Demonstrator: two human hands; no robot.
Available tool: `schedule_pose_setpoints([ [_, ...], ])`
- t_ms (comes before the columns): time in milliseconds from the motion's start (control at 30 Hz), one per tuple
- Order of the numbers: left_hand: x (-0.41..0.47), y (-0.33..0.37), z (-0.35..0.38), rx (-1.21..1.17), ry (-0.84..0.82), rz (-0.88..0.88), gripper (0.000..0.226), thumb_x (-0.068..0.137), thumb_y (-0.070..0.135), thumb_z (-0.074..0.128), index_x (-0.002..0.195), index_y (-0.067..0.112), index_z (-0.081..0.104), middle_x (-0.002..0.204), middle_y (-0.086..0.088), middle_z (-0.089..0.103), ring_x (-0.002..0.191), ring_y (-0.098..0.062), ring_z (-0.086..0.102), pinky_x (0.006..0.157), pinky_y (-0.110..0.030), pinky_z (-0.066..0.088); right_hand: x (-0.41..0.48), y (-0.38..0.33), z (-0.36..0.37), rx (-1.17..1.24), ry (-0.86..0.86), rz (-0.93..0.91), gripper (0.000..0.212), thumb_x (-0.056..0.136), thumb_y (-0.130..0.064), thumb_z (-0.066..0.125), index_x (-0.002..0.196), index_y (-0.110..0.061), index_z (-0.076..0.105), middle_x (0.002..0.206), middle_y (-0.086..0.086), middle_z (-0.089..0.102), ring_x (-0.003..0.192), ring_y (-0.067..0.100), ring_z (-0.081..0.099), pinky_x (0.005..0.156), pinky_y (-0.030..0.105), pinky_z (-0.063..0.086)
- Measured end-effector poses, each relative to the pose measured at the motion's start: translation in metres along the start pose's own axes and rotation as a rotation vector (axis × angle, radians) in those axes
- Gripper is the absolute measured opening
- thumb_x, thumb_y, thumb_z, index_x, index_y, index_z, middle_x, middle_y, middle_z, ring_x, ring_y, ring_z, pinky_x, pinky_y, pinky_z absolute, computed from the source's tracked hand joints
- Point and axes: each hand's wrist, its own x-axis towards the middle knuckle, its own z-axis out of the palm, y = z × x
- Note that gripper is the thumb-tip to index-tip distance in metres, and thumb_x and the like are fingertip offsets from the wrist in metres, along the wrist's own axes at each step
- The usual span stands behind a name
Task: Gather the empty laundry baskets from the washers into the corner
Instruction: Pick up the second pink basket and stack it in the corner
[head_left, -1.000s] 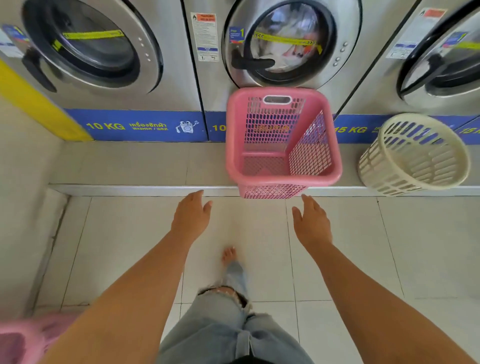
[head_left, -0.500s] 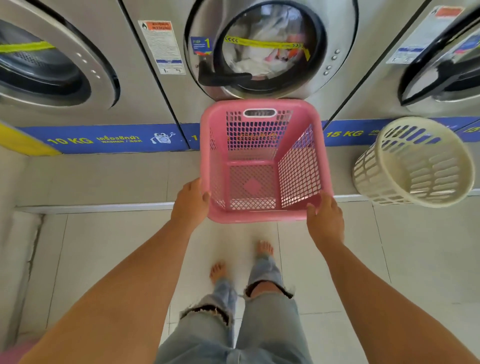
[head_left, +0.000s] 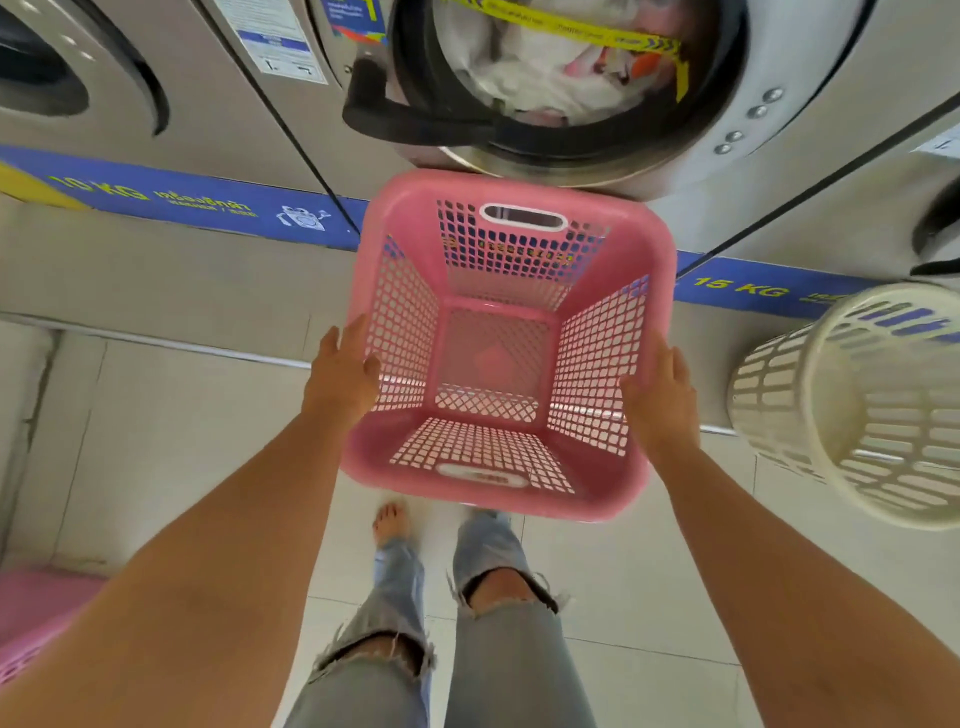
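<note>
Since half a second ago you have lifted the pink basket off the ledge and drawn it closer; its mouth now faces up at you, near rim above your feet. Empty inside, mesh walls, a slot handle on the far and near sides. Your left hand is clamped on the left rim, thumb hooked over the edge inside. Your right hand presses flat against the right rim, fingers spread along the outside wall. Basket sits in front of the middle washer, whose shut door shows laundry behind the glass. Cream round basket lies tipped on the ledge, just right of your right hand. Another pink basket shows at bottom left on the floor.
</note>
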Motion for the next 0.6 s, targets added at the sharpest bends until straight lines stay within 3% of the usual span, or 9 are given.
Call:
schedule_pose_setpoints([
  [167,0.042,0.001,0.009,0.032,-0.011,0.032,0.062,0.098,0.021,0.048,0.150,0.043,0.024,0.154,-0.011,0.024,0.128,-0.038,0.047,0.104,-0.050,0.045,0.035,0.010,0.013,0.074,-0.038,-0.058,0.077,0.089,-0.024,0.056,0.150,-0.045,0.013,0.160,0.010,0.014,0.114,0.043,0.057,0.088,0.048,0.049],
  [333,0.059,0.005,0.020,0.078,0.061,0.037,0.057,0.098,0.019,0.046,0.144,0.048,0.029,0.137,-0.013,0.036,0.112,-0.040,0.056,0.093,-0.049,0.053,0.042,0.016,0.026,0.067,0.044,-0.089,0.077,0.088,-0.010,0.051,0.148,-0.046,0.019,0.159,0.005,0.015,0.097,0.041,0.064,0.074,0.041,0.053],
  [600,0.022,0.007,0.016,0.092,0.196,0.000,0.052,0.097,0.013,0.045,0.140,0.042,0.043,0.129,-0.014,0.047,0.101,-0.043,0.061,0.092,-0.049,0.052,0.025,0.015,0.011,0.040,0.024,-0.103,0.075,0.089,-0.011,0.050,0.147,-0.048,0.021,0.161,0.001,0.014,0.112,0.040,0.059,0.081,0.050,0.055],
])
